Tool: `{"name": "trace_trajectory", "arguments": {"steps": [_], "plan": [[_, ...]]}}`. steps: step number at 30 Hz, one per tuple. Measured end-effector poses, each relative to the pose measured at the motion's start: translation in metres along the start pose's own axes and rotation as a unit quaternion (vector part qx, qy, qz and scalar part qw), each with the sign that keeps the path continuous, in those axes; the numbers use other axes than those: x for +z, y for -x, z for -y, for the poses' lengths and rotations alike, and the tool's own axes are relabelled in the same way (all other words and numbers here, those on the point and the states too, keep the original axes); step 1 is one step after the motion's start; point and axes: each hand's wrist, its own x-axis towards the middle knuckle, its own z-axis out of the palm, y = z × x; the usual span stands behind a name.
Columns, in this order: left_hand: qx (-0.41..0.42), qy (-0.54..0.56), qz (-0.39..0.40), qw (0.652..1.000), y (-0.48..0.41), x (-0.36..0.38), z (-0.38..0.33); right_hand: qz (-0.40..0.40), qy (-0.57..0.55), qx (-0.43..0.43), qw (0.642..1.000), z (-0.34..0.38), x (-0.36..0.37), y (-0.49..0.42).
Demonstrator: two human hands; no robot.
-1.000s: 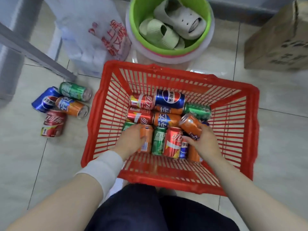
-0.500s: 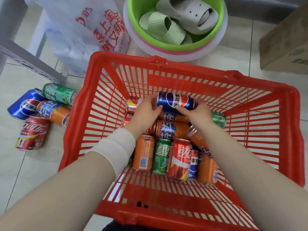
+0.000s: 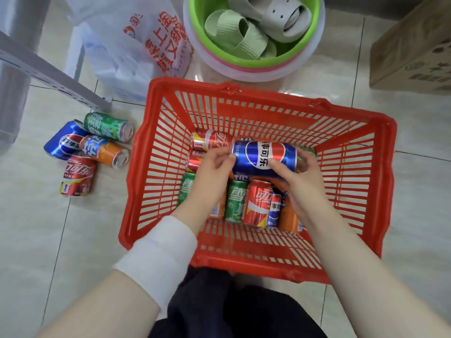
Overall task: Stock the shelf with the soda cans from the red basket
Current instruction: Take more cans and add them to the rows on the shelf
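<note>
The red basket point(image 3: 156, 152) stands on the tiled floor with several soda cans lying in it, red, green, orange and blue. A blue cola can point(image 3: 256, 154) lies sideways above the others, gripped at its ends by both hands. My left hand point(image 3: 210, 176) holds its left end, and my right hand point(image 3: 296, 181) curls round its right end. A white band wraps my left wrist. Under my hands, some cans are partly hidden.
Several cans lie on the floor left of the basket: a blue can point(image 3: 64, 140), green can point(image 3: 107, 126), orange can point(image 3: 105, 151) and red can point(image 3: 77, 176). A white shelf leg point(image 3: 56, 76), a plastic bag point(image 3: 136, 42), a green basin with slippers point(image 3: 253, 32) and a cardboard box point(image 3: 415, 50) stand behind.
Both hands moved from the near cans to the blue cola can at the back of the basket, took hold of it and lifted it slightly.
</note>
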Motion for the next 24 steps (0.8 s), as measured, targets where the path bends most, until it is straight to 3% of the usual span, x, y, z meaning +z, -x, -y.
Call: {"name": "trace_trajectory", "arguments": {"steps": [5,10,15,19,22,24], "plan": [[-0.034,-0.043,0.045,0.997,0.054,-0.018,-0.01,0.051,0.014,0.005,0.999,0.008,-0.029,0.063],[-0.019,-0.219,0.173,0.96,0.084,-0.025,-0.009,0.109,0.068,0.018,0.992,0.019,-0.057,0.091],[-0.078,-0.195,0.333,0.919,0.075,-0.014,-0.012,0.203,0.119,0.037,0.971,0.028,-0.065,0.081],[-0.104,-0.225,0.334,0.909,0.06,-0.004,-0.001,0.228,0.138,0.056,0.962,0.022,-0.061,0.066],[-0.135,-0.21,0.31,0.917,0.054,-0.004,0.008,0.178,0.087,0.11,0.974,0.008,-0.063,0.055],[-0.146,-0.176,0.264,0.937,0.051,-0.006,0.014,0.037,0.107,0.106,0.988,-0.009,-0.066,0.041]]}}
